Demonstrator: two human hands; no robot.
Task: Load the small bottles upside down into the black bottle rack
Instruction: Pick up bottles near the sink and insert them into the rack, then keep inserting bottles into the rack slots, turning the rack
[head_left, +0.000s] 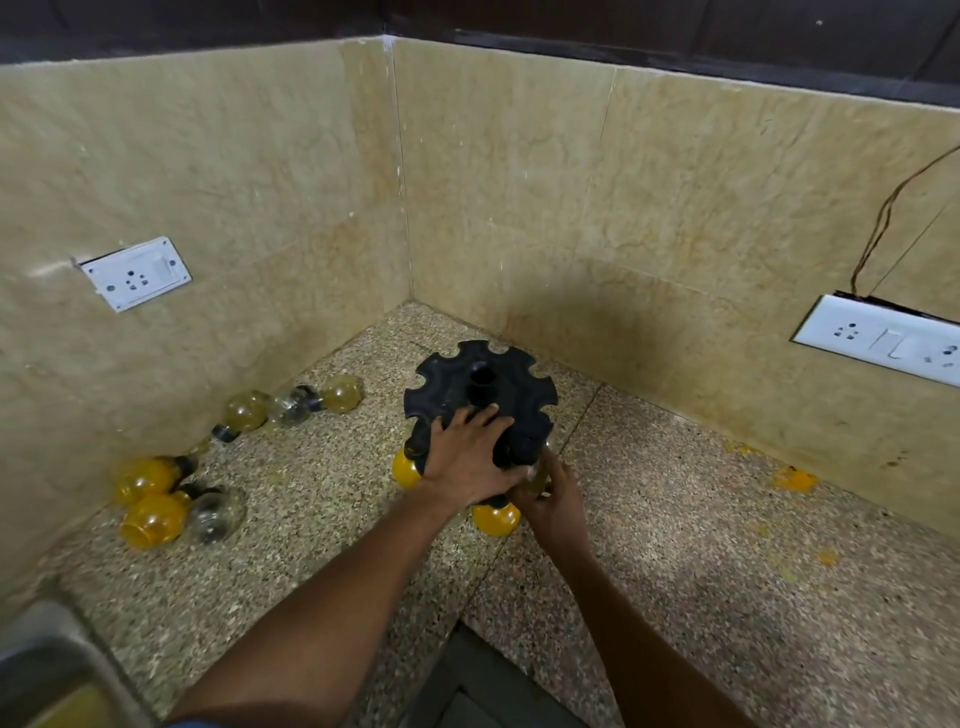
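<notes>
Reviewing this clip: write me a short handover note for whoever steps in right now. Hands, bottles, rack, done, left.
Left hand: fingers spread, pressing down on the black rack to steady it.
Right hand: grips a small bottle at the rack's near lower edge; whether it is seated yet cannot be told.
Done: two yellow bottles hang upside down in the lower tier, one at the left, one at the front.
Left: loose bottles lie on the counter along the left wall, a far group and a near group. The rack's top slots show no bottles.
</notes>
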